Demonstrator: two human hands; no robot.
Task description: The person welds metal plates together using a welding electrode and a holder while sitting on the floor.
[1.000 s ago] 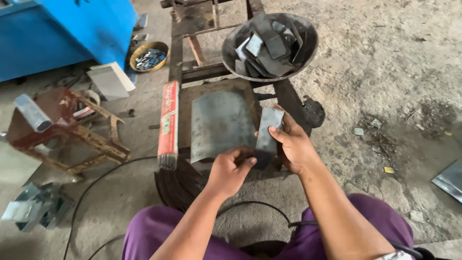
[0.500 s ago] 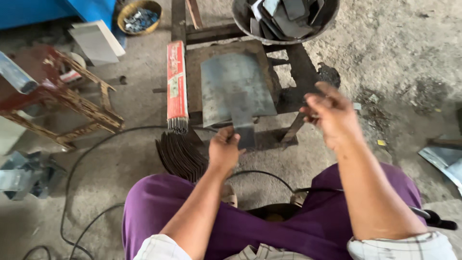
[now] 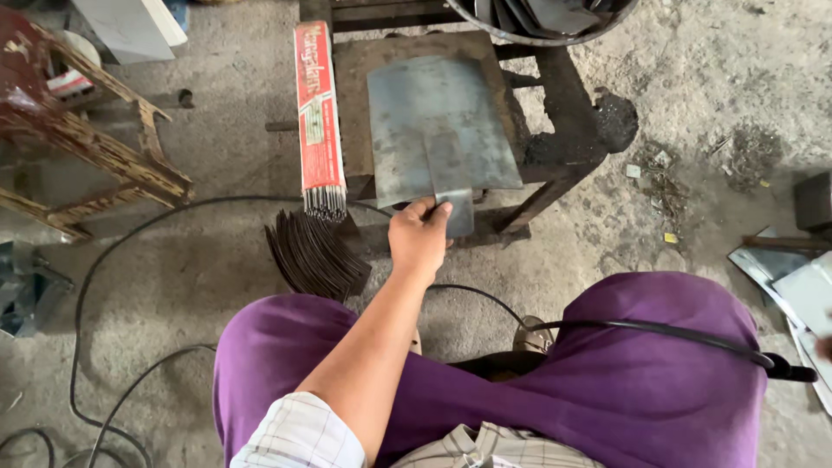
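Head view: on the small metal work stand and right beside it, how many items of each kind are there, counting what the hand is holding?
Large grey steel plate on the work stand: 1
Narrow steel strip, gripped by the left hand: 1
Red box of welding rods: 1
Fan of dark rods on the floor: 1
Total: 4

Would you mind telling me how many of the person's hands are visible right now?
1. The left hand grips the narrow metal strip lying on the grey metal plate on the stand. The right hand is out of frame.

My feed: soft even daylight, faint shadows under worktop (image 3: 555, 152), no glare, sharp focus, slight wide-angle stretch at edges.
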